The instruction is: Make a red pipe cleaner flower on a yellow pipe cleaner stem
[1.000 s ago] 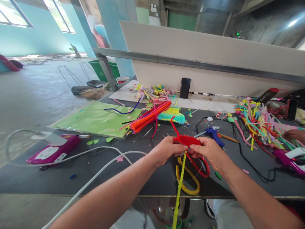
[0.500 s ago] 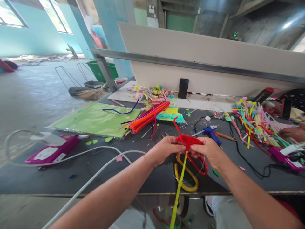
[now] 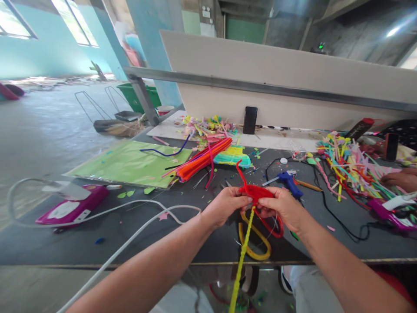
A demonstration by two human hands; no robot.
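Between my two hands is a flat red pipe-cleaner shape (image 3: 256,192), one loose red end curling up from it. My left hand (image 3: 228,205) pinches its left side, and my right hand (image 3: 282,205) pinches the right side, thumbs close together. A twisted yellow pipe-cleaner stem (image 3: 243,256) runs from the lower middle of the red shape down past the table edge. Beneath my hands lies a pair of scissors (image 3: 267,252) with one yellow and one red handle loop; my hands partly hide it.
An orange-red pipe-cleaner bundle (image 3: 203,161) and a green sheet (image 3: 130,163) lie left of centre. A blue glue gun (image 3: 291,184) sits right. Purple power strips (image 3: 80,206) stand at both sides, with a white cable crossing. Another person's hand (image 3: 399,179) is at far right.
Both hands and the red shape have shifted very slightly left. The lower end of the yellow stem has swung a little left. The grip looks the same.
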